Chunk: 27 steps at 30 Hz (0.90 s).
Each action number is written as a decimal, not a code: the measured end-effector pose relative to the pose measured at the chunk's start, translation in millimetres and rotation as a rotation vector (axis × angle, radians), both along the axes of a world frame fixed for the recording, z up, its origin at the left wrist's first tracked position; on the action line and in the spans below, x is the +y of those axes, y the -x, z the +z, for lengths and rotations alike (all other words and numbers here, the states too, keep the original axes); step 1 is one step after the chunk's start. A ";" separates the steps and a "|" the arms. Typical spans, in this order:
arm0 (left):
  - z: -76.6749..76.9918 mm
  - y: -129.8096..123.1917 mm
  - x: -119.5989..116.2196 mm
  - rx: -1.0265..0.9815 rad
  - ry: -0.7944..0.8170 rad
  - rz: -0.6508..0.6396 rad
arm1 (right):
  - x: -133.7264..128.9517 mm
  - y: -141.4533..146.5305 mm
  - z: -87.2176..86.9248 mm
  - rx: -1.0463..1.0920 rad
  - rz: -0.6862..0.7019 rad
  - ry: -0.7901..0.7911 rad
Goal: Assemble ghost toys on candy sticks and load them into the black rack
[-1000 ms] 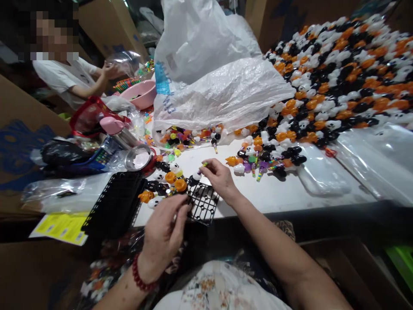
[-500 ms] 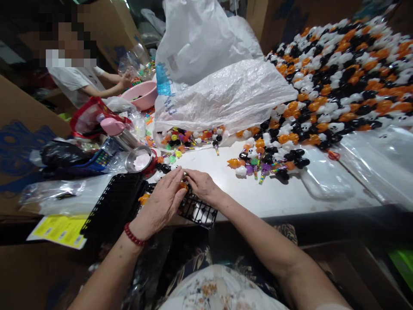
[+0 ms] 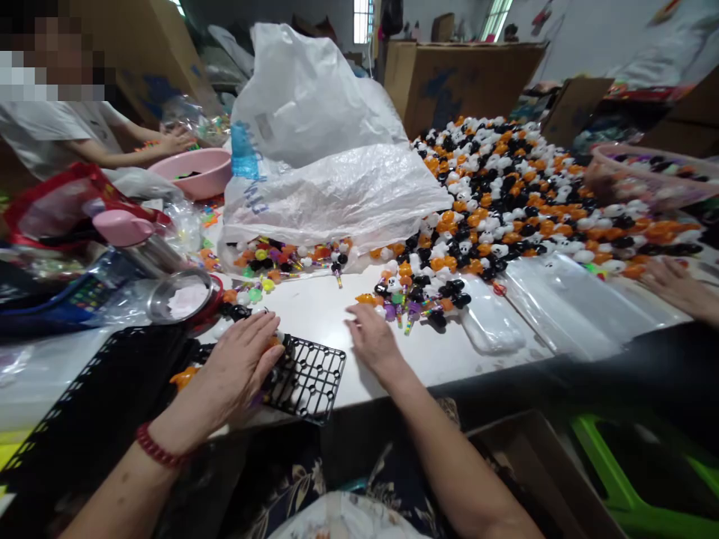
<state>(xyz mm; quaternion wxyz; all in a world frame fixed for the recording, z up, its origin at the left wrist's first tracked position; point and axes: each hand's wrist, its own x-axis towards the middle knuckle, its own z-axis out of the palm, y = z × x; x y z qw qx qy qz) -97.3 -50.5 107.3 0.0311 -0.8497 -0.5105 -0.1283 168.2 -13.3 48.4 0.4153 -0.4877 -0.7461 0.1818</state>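
Note:
My left hand (image 3: 239,367), a red bead bracelet at its wrist, lies with fingers stretched out over small toys at the left part of a black grid rack (image 3: 314,374). What is under the palm is mostly hidden; an orange piece (image 3: 183,378) shows beside the wrist. My right hand (image 3: 377,340) is apart from the rack, above the white table (image 3: 314,299), with fingers spread and nothing visible in them. Just beyond it lies a small heap of ghost, pumpkin and black toys (image 3: 416,292), some with tubes of coloured beads.
A large pile of orange, white and black toys (image 3: 505,195) fills the back right. Clear plastic bags (image 3: 562,296) lie before it; another person's hand (image 3: 671,281) rests there. At left are a black tray (image 3: 95,397), metal bowl (image 3: 183,296), pink basin (image 3: 196,168) and another person (image 3: 50,127).
My right hand has left the rack and moved right towards the small heap. My left hand stays over the rack. The view has turned right, bringing another person's hand into sight.

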 end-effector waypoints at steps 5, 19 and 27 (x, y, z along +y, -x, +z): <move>0.9 0.2 -1.3 -0.022 -0.012 -0.006 | 6.2 -68.5 -9.7 -0.399 -0.473 0.157; 23.8 -15.1 -11.8 -0.005 0.147 0.028 | 5.3 0.2 -2.5 0.679 -0.018 0.632; 24.6 -17.9 -12.8 0.011 0.160 0.019 | 20.9 84.5 -28.2 0.475 0.206 0.609</move>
